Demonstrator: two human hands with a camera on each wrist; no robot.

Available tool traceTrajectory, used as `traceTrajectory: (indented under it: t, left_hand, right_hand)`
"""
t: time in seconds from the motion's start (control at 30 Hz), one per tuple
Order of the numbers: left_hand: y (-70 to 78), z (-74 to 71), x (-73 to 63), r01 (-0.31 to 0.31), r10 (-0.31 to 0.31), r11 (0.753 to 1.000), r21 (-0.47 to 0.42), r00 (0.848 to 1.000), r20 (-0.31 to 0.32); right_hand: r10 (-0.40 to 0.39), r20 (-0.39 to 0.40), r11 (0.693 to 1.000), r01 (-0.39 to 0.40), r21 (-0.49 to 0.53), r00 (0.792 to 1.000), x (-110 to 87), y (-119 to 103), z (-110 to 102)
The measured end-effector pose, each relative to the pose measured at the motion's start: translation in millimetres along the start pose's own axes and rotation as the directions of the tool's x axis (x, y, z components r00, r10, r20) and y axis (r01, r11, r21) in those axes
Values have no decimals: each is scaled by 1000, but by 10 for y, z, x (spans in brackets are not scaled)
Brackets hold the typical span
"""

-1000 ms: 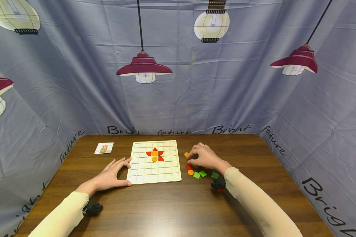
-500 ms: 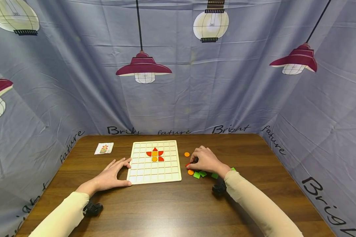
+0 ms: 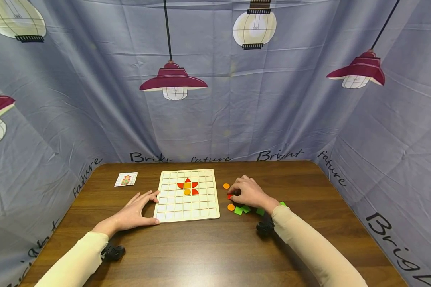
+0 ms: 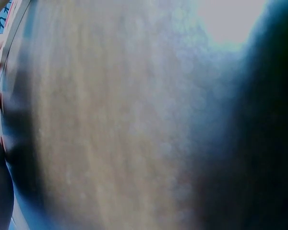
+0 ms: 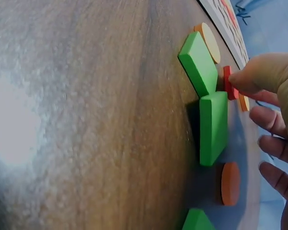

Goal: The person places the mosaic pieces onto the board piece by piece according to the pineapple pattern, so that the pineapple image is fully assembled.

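Observation:
A cream gridded board (image 3: 181, 214) lies on the table, with red and orange pieces set in its upper middle. My left hand (image 3: 129, 215) rests at the board's left side, thumb and fingers spread and touching its edge. To the right of the board, my right hand (image 3: 249, 193) pinches a small red piece (image 5: 230, 82) between thumb and index finger, low over the table. The red piece's exact shape is partly hidden by the fingers. Close by lie green square pieces (image 5: 213, 127) and orange discs (image 3: 231, 207).
A small picture card (image 3: 126, 179) showing a pineapple on a grid lies left of the board. Another orange disc (image 3: 226, 186) sits beyond the right fingertips. More green pieces (image 3: 260, 211) lie under the right wrist. A printed curtain (image 3: 215, 119) hangs behind the wooden table (image 3: 186, 255).
My right hand came down onto the red piece and closed finger and thumb on it, and the piece shifted slightly away from me. The left hand and board stayed put.

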State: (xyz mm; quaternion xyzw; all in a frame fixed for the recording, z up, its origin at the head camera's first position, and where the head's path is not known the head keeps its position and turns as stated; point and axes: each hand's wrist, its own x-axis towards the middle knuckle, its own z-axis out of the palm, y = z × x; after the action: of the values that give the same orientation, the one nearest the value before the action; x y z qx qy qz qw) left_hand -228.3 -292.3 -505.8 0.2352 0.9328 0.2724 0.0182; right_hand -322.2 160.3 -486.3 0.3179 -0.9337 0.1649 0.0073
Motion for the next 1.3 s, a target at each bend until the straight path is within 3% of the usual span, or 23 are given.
traceTrajectory:
  t: [1.0,1.3]
  left_hand:
    - [-9,18,1,-45,45,999,8,998,-46]
    - [1,9,11,-32,32,999,2,999,-24]
  right_hand:
    - [-74,-74,995,79,68,995,-39,123,86]
    - [-5,-62,996,11,87,998,-73,149,75]
